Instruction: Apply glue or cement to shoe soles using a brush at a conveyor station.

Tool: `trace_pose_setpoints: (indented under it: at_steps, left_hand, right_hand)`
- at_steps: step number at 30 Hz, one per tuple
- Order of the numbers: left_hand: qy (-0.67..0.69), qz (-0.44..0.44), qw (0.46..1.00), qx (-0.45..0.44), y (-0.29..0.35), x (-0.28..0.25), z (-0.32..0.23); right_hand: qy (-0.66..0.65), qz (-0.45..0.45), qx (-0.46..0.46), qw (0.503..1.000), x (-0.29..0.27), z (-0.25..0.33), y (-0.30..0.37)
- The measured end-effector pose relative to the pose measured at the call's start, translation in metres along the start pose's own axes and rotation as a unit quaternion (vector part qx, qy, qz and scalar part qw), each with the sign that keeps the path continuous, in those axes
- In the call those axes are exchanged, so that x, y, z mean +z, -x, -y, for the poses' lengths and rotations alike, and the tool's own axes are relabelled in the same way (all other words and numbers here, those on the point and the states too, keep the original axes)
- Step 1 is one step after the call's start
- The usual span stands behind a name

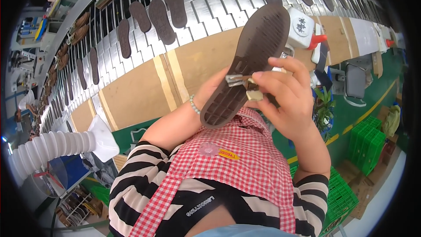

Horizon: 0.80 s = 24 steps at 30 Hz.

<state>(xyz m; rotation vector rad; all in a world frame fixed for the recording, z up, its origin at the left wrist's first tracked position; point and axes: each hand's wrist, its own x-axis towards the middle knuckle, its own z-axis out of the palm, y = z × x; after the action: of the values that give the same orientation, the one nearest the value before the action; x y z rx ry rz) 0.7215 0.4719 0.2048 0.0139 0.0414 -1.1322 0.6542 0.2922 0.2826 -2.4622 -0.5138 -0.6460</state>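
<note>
A dark brown shoe sole [262, 28] is held up before my chest, its ribbed and hollowed side toward me. It hides the fingers of my left hand [213, 83], which grips it from behind at its left edge. My right hand [287, 90] is closed around a small brush-like tool [235, 80] with a metal end. That end lies over the narrow middle of the sole; whether it touches cannot be made out. A pale yellowish piece [254, 95] shows below the fingers of this hand.
Beyond my hands runs a slatted metal conveyor [206, 13] with several brown soles [161, 19] and, farther left, shoes [80, 28]. Brown cardboard [131, 90] covers its near edge. A white bottle with a red nozzle [301, 28] stands there. A white ribbed hose [57, 147] reaches in from the left; green crates [366, 145] stand right.
</note>
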Motion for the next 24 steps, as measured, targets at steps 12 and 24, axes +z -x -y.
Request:
trace_pose_setpoints:
  at_steps: [12, 24]
  left_hand:
    - [-0.031, -0.052, 0.998, 0.025, -0.011, -0.002, 0.007]
    - [0.013, -0.059, 0.996, -0.060, -0.002, -0.005, 0.000]
  right_hand:
    - [-0.055, 0.067, -0.032, 0.996, 0.017, 0.035, 0.017]
    - [0.029, 0.152, -0.130, 0.979, -0.014, 0.038, 0.011]
